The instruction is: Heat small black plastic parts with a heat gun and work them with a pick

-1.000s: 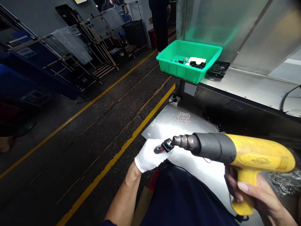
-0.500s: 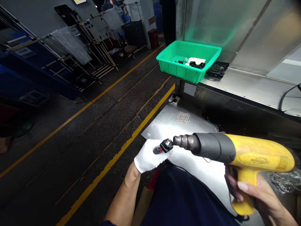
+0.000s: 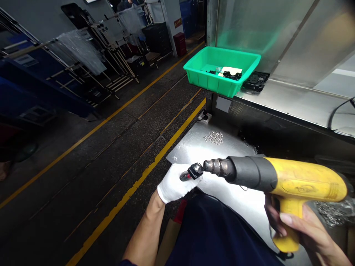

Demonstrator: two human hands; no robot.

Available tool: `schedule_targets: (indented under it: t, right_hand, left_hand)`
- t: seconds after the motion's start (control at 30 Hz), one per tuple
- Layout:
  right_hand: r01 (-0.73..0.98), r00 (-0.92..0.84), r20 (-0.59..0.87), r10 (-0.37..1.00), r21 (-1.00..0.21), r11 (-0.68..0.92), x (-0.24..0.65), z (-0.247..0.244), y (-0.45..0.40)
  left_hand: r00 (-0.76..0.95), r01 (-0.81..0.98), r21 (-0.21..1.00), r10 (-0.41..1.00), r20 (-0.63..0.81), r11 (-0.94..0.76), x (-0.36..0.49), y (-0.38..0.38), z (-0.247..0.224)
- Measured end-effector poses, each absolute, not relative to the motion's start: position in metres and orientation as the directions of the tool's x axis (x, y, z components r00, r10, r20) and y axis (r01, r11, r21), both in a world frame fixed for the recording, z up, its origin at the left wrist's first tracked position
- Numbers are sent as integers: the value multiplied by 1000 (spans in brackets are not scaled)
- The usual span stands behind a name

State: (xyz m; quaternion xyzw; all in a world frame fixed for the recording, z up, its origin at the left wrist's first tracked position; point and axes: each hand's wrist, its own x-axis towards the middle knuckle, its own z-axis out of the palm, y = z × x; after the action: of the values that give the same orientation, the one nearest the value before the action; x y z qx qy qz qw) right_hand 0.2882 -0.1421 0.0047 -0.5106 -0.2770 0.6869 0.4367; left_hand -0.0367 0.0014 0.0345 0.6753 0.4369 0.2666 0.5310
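My left hand, in a white glove, is closed around a small black part with a bright silvery spot on its upper face. Some red shows on the part near my fingers, and the rest of it is hidden in the glove. My bare right hand grips the handle of a yellow and black heat gun. The gun's metal nozzle points left, its tip very close to the black part. Whether the two touch I cannot tell.
Below lies a metal sheet surface with a cluster of small shiny pieces. A green bin holding black parts stands on the ledge, beside another black part. A power strip sits behind. Metal pieces lie at right.
Both hands keep their hold, with the nozzle still at the black part. The view has shifted very slightly.
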Motion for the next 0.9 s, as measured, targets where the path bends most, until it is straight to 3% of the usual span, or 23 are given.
schedule_targets:
  t: [0.23,0.47,0.9]
  right_hand:
    - [-275,-133,-369,920,-878,-392,290,2,-140]
    - [-185,125,-458,880,-882,-433,267,44,-141]
    - [-204,121,-475,872,-871,-446,266,45,-140]
  left_hand:
    - [472,303,951,877,-93,-63,-35,2,35]
    - [448,323,945,887,-113,-43,-31,3,40]
    - [468,329,944,870,-155,-8,-35,5,34]
